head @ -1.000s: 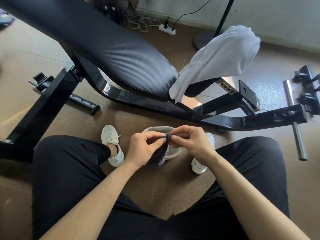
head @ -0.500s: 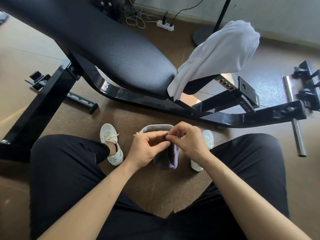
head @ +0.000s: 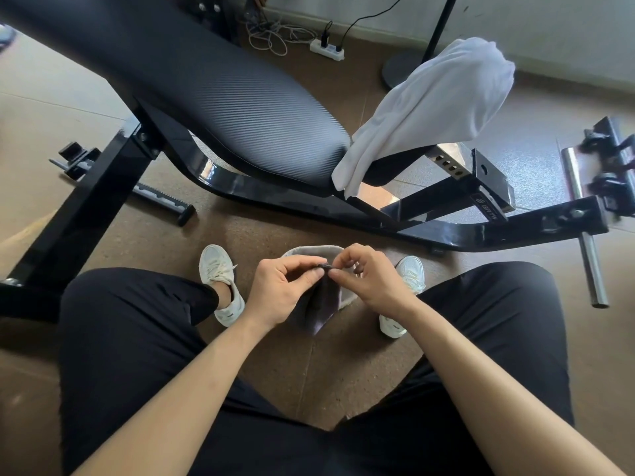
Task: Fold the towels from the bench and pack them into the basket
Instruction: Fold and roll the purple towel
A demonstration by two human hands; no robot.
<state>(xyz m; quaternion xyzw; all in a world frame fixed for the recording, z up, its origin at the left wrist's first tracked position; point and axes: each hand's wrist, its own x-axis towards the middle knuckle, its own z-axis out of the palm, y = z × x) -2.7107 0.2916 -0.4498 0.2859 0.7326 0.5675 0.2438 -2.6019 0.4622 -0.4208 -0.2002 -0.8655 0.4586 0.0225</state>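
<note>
Where left hand (head: 278, 290) and right hand (head: 372, 285) meet, curled fingers (head: 299, 261) pinch the dark towel (head: 321, 312).

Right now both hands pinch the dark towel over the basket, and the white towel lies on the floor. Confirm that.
Wrong on one point: the head view shows the white towel draped over the end of the bench, not on the floor. The left hand and right hand do pinch the dark towel over the basket.
</note>
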